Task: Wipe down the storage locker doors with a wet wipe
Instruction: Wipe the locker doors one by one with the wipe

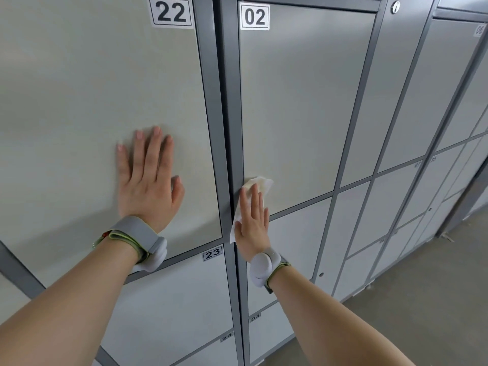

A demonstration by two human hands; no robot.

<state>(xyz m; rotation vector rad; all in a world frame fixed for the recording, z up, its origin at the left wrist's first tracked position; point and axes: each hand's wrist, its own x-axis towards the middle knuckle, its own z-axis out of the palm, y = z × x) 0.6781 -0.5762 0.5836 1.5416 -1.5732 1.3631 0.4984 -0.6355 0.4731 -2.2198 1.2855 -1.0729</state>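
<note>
Two tall pale grey locker doors face me, numbered 22 [105, 83] on the left and 02 [303, 101] on the right, split by a dark grey frame post [219, 114]. My left hand [149, 180] lies flat on door 22, fingers straight and pointing up. My right hand [252, 220] presses a white wet wipe [260, 183] flat against the lower left corner of door 02, next to the post. The wipe sticks out above my fingertips and hangs below along the thumb side; my palm hides the rest.
Smaller doors 23 [184, 291], 04 [266, 336] and 24 sit below. More locker columns run off to the right, with a round lock [395, 7] high on one narrow door. Grey concrete floor [422, 313] lies at the lower right.
</note>
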